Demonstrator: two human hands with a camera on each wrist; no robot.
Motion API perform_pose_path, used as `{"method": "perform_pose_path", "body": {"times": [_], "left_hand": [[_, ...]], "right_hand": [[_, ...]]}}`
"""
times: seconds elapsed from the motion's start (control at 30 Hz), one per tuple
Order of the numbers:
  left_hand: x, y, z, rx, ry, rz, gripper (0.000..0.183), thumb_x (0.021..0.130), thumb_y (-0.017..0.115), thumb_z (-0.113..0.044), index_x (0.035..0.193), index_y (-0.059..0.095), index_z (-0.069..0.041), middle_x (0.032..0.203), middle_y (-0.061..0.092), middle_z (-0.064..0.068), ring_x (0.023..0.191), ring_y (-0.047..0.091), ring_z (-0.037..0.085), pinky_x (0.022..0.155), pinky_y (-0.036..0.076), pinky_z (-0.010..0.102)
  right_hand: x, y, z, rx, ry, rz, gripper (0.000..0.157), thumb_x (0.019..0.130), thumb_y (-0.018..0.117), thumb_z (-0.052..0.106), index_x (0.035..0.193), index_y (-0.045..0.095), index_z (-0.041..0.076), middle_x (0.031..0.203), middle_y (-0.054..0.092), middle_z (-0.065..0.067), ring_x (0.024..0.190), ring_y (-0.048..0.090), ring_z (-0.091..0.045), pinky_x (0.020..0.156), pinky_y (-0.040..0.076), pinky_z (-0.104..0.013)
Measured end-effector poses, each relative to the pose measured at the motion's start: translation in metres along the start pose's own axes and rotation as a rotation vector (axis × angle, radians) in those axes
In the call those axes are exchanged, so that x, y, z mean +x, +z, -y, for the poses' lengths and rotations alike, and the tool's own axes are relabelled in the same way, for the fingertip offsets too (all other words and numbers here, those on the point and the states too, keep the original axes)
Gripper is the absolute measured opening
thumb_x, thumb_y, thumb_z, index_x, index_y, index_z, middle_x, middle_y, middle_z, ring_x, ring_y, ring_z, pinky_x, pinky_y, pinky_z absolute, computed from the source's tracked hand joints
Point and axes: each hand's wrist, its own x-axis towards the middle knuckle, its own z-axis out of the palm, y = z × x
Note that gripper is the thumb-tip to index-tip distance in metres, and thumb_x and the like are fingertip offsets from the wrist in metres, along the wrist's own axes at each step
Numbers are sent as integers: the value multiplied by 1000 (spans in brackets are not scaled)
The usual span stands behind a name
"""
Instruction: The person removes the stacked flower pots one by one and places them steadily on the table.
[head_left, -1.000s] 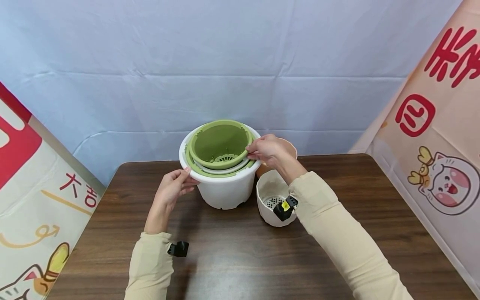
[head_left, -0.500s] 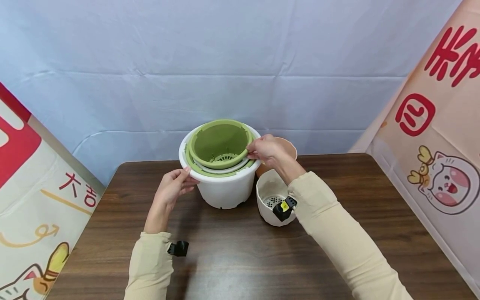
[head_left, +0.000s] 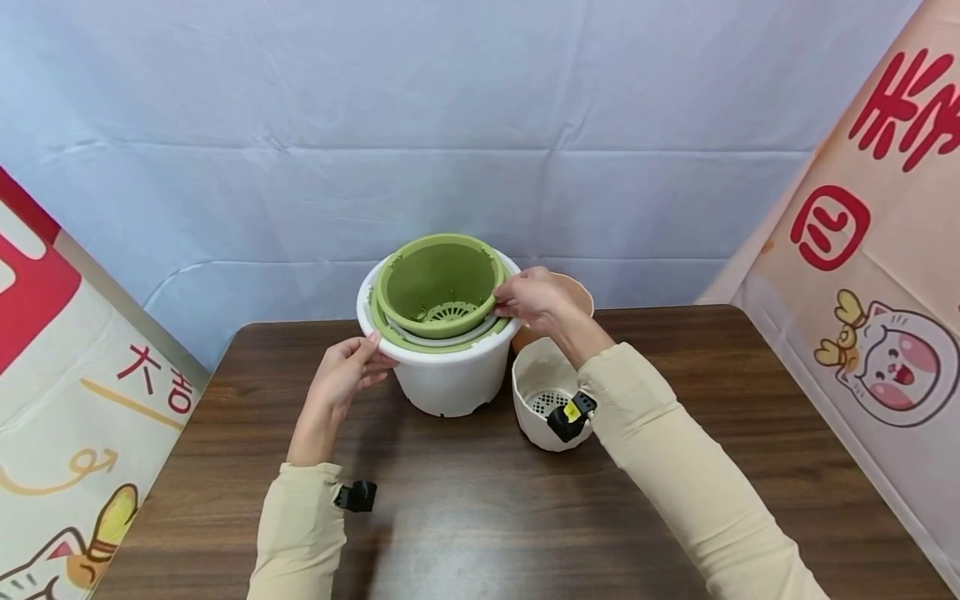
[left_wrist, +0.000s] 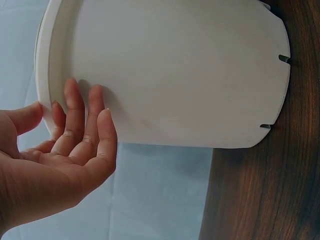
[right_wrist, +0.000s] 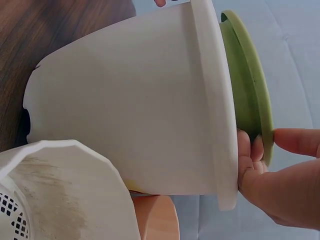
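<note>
A large white plastic flower pot (head_left: 450, 387) stands upright with several smaller pots nested in it. The innermost green pot (head_left: 438, 271) sits highest, slotted base visible; below its rim show a grey rim and another green rim. My left hand (head_left: 347, 372) pinches the white pot's rim at the left, thumb on the rim and fingers under it, as the left wrist view also shows. With my right hand (head_left: 534, 298) I pinch the innermost green pot's rim at its right side. In the right wrist view a green pot (right_wrist: 245, 80) stands out above the white rim.
A cream pot (head_left: 540, 375) with a perforated base stands right of the white one, under my right wrist. Behind it is an orange pot (head_left: 577, 296), partly hidden by my hand. The wooden table (head_left: 465, 517) ends at a pale cloth backdrop (head_left: 420, 108).
The innermost green pot has risen slightly in my right hand, its far rim now higher. My left hand and the white pot have stayed in place.
</note>
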Motion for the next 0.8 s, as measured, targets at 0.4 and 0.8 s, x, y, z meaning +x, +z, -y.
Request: {"method": "perform_pose_path", "body": {"times": [0.4, 0.8], "left_hand": [[-1, 0, 0, 0, -5, -2, 31, 97, 46, -25, 104, 50, 5, 76, 63, -2, 76, 62, 7, 74, 52, 25], [0, 1, 1, -6, -7, -6, 31, 97, 45, -25, 105, 49, 5, 75, 63, -2, 75, 62, 7, 74, 52, 25]], "right_hand": [[0, 1, -1, -50, -5, 40, 11, 93, 41, -5, 86, 49, -6, 84, 48, -11, 66, 52, -13, 79, 48, -25], [-1, 0, -3, -84, -38, 59, 11, 94, 43, -2, 92, 50, -11, 83, 50, -10, 69, 55, -14, 90, 45, -33]]}}
